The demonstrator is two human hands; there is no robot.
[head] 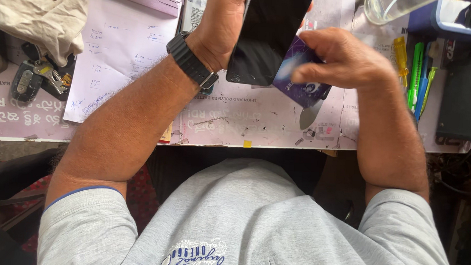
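The left hand (pixel 222 27) is wrapped around a flat black slab of a phone (pixel 267 34), gripping it along its left edge and holding it tilted above the far middle of the worktop, its lower corner pointing toward the near edge. The right hand (pixel 338 60) pinches a thin purple plastic card (pixel 302 79) between thumb and curled fingers — the card's edge sits against the phone's lower right side, touching it. A broad black ribbed watch strap (pixel 191 60) circles the left wrist.

Beneath both hands lies the pale printed mat (pixel 257 120) covering the worktop, scuffed and marked. Toward the left edge a white sheet of handwritten paper (pixel 119 48) lies flat, and beyond it a bunch of keys with black fobs (pixel 39 76) rests under a crumpled beige cloth (pixel 35 6). Near the right edge stand a yellow-handled screwdriver (pixel 400 58) and green and blue pens (pixel 421 77) — just beside a dark grey box (pixel 468 96).
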